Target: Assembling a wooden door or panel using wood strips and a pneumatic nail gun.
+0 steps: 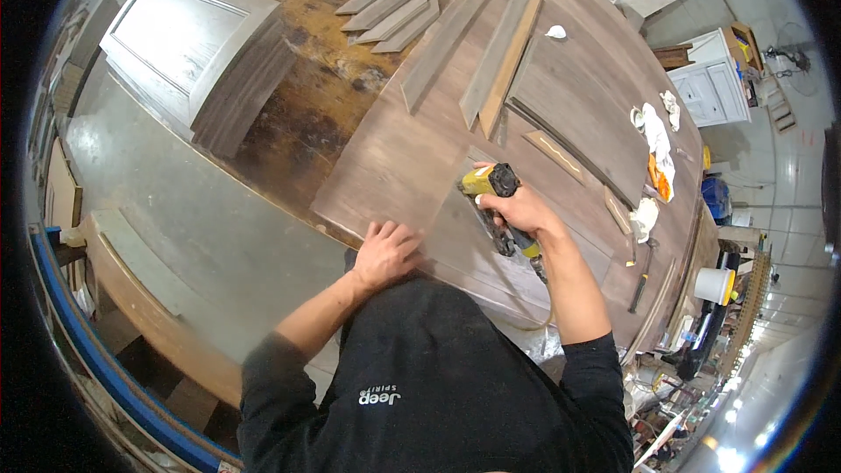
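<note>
My right hand is wrapped round the grip of a yellow and black nail gun. Beneath the tool lies a grey-brown wood panel, close to the bench's front edge. Over to the left, my left hand rests on the wood near that edge, fingers slightly bent and a little apart, holding nothing I can see. A hose seems to trail from the tool toward my lap. Farther off lie mitred grey wood strips and a bare-wood strip.
A stack of grey raised-panel cabinet doors stands at the far left of the workbench. Several short mitred pieces lie at the back. To the right are a larger panel, crumpled white rags and a hammer.
</note>
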The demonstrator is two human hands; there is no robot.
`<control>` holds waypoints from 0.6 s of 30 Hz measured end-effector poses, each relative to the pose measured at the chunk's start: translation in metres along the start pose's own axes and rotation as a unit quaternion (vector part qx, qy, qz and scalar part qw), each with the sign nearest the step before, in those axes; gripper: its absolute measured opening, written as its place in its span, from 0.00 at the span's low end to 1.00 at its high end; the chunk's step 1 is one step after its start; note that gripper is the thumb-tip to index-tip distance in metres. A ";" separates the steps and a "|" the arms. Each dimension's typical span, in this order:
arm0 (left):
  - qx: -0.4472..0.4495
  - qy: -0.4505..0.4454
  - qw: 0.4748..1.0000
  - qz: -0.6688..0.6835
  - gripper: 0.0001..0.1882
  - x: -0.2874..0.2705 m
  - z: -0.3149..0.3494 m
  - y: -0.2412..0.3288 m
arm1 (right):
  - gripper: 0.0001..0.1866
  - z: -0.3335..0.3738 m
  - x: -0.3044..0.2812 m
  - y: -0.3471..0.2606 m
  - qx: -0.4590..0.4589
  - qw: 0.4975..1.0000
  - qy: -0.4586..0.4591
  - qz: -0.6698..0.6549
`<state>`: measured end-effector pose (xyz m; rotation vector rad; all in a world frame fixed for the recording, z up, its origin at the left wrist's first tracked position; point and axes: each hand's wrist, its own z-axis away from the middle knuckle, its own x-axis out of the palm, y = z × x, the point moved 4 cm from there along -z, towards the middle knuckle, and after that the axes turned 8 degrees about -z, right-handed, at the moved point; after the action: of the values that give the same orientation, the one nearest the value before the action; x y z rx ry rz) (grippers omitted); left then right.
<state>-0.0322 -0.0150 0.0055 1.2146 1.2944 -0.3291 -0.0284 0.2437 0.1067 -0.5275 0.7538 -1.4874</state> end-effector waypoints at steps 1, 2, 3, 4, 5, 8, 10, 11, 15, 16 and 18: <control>0.002 0.005 1.000 -0.003 0.24 -0.002 0.000 0.000 | 0.33 0.001 0.001 0.000 -0.001 1.000 0.001 0.001; 0.005 0.010 1.000 -0.006 0.23 -0.003 0.000 0.000 | 0.34 0.003 0.001 0.001 0.000 1.000 0.003 -0.028; 0.006 0.011 1.000 -0.006 0.23 -0.003 0.000 0.001 | 0.34 0.004 0.002 0.002 0.000 0.998 0.004 -0.058; 0.006 0.021 1.000 -0.008 0.22 -0.003 0.000 0.002 | 0.34 0.008 0.005 0.001 0.000 0.998 0.002 -0.056; 0.005 0.030 0.999 -0.011 0.21 -0.003 0.001 0.003 | 0.35 0.016 0.011 -0.001 -0.013 0.999 -0.006 -0.042; 0.004 0.023 0.999 -0.022 0.20 -0.002 0.000 0.001 | 0.35 0.030 0.023 0.007 -0.015 0.999 -0.025 -0.031; 0.001 0.022 1.000 -0.017 0.20 -0.002 0.000 0.001 | 0.35 0.038 0.032 0.010 0.019 0.997 -0.046 -0.051; 0.001 0.022 1.000 -0.013 0.21 -0.002 0.000 0.001 | 0.35 0.037 0.035 0.012 0.021 0.997 -0.046 -0.052; -0.009 0.022 1.000 -0.017 0.22 -0.003 -0.001 0.001 | 0.34 0.037 0.042 0.013 0.011 0.999 -0.048 -0.003; -0.006 0.023 1.000 -0.015 0.22 -0.003 -0.001 0.001 | 0.35 0.037 0.043 0.014 0.002 0.999 -0.045 0.003; -0.002 0.024 1.000 -0.012 0.23 -0.003 -0.001 0.001 | 0.35 0.037 0.044 0.016 -0.006 0.999 -0.041 0.007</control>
<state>-0.0329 -0.0149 0.0088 1.2106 1.3511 -0.3166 0.0063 0.1960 0.1147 -0.5873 0.7014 -1.4398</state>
